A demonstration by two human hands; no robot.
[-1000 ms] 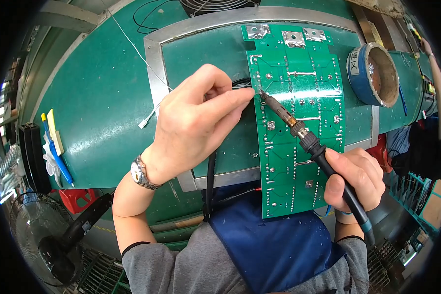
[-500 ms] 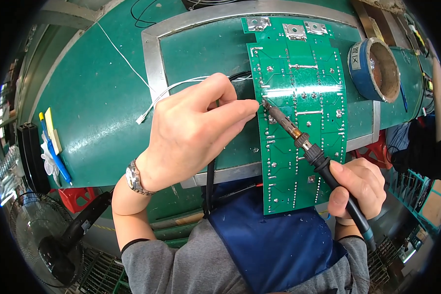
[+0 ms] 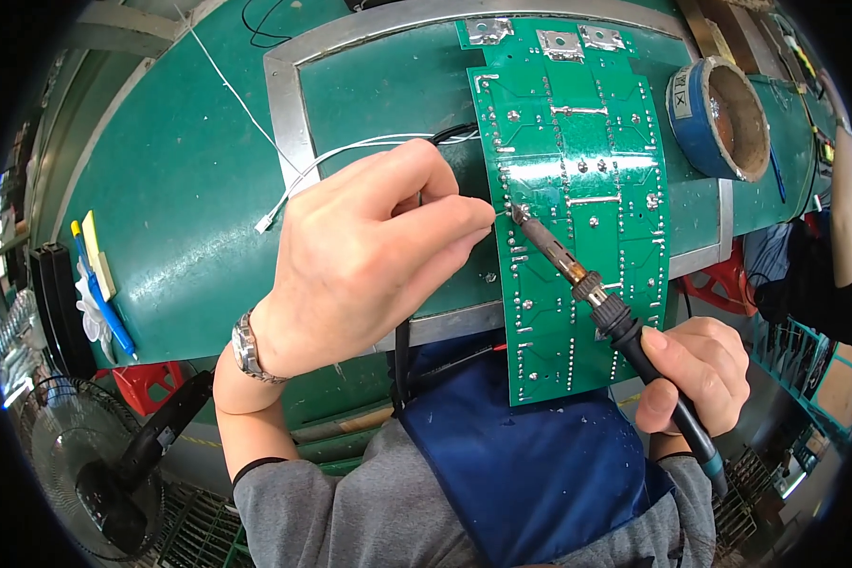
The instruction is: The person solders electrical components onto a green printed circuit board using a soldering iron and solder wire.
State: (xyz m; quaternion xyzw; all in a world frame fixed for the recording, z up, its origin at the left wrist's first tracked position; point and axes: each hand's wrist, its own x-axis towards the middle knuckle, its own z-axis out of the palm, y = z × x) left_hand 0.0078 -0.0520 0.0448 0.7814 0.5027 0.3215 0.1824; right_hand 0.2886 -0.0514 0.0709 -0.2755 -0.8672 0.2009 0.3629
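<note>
A long green circuit board (image 3: 592,246) lies solder side up in front of me, reaching past the bench's near edge. My right hand (image 3: 699,374) is closed round the black handle of a soldering iron (image 3: 608,308). The iron slants up and left, its tip at the solder joints near the board's left edge. Beside that edge my left hand (image 3: 369,251) is closed in a pinch, fingertips close to the iron's tip. What they pinch is too small to name. White wires (image 3: 336,151) and a black cable (image 3: 452,133) run behind this hand toward the board.
A blue round container (image 3: 719,118) with a brownish inside stands right of the board. Blue and yellow pens (image 3: 109,308) lie at the bench's left end. A metal frame strip (image 3: 289,114) borders the work area. A fan (image 3: 85,464) stands at lower left.
The iron's tip and my left fingertips have shifted a little down along the board's left row of joints. In the picture the board and bench sit slightly higher.
</note>
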